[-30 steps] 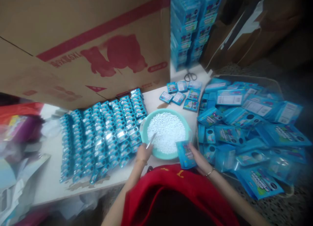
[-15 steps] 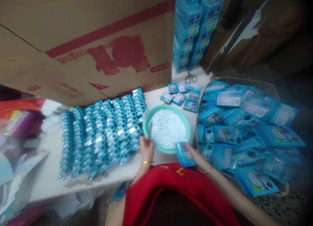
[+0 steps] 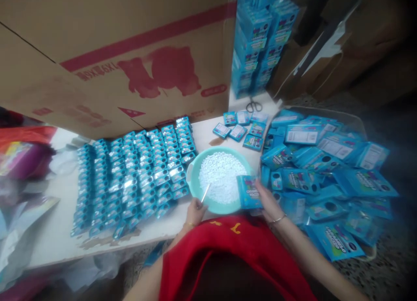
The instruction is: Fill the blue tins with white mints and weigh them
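A mint-green bowl (image 3: 193, 186) of small white pellets (image 3: 223, 173) stands in front of me on the table. My left hand (image 3: 195, 212), at the bowl's near left rim, is closed around a slim metal utensil (image 3: 206, 192). The utensil slants up over the pellets; its exact kind does not show. At the near right rim my right hand (image 3: 267, 201) grips a blue printed packet (image 3: 249, 191) by its right side. The packet overlaps the bowl's edge, and its opening cannot be made out.
Rows of small blue packs (image 3: 130, 179) fill the table's left part. Several flat blue packs (image 3: 252, 141) and scissors (image 3: 254, 105) lie behind the bowl. A heap of blue packets (image 3: 332, 177) is at right. Beyond stand a large carton (image 3: 146, 40) and stacked blue boxes (image 3: 254, 44).
The blue packet has moved up and slightly right, onto the bowl's rim. My left hand has dropped a little, and the utensil now leans right instead of standing nearly upright.
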Demonstrator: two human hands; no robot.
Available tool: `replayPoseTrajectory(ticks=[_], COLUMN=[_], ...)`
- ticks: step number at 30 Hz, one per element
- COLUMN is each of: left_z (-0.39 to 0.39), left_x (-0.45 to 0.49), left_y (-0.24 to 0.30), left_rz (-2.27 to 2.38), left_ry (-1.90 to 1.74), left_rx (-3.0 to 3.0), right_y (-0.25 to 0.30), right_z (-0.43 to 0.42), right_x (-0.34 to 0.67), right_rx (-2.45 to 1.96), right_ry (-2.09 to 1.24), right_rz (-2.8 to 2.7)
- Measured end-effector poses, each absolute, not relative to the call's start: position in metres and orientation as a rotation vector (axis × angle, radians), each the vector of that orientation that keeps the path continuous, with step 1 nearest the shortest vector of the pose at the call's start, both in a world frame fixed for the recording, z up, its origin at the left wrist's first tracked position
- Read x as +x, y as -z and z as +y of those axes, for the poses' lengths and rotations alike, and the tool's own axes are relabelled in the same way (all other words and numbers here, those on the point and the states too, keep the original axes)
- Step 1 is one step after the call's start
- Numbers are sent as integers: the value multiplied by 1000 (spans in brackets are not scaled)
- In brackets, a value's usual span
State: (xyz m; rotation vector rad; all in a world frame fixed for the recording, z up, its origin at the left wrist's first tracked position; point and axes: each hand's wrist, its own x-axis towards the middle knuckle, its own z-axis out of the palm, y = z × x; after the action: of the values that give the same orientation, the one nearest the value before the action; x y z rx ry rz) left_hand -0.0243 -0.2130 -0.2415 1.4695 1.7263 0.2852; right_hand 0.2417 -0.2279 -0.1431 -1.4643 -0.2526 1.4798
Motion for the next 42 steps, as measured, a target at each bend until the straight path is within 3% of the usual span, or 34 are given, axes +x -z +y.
replayPoseTrajectory(ticks=[4, 8, 12, 19, 25, 33, 42], left_z=[-189, -150, -125, -143, -139, -115, -103], left_x=[-27, -14, 10, 52, 54, 0, -23], left_y=[212, 191, 211, 265, 271, 213, 121], left_rz=[1598, 1587, 1677, 1398, 1223, 1005, 897], left_ry=[64, 66, 189, 116, -3, -319, -124], left_rx=[1760, 2043, 2199, 2145, 2050, 1976, 2220], right_y=[129, 132, 143, 159, 171, 191, 208], right_z=[-227, -234, -240, -246, -238, -217, -194], right_x=[261, 262, 251, 246, 242, 242, 231], right_rx=[-1348, -1294, -1334, -1503, -1543, -1696, -1685], right_ry=[-1441, -1376, -1317, -1063, -946, -661, -499], right_rz=[-196, -270, -473, -622, -706, -1068, -1569])
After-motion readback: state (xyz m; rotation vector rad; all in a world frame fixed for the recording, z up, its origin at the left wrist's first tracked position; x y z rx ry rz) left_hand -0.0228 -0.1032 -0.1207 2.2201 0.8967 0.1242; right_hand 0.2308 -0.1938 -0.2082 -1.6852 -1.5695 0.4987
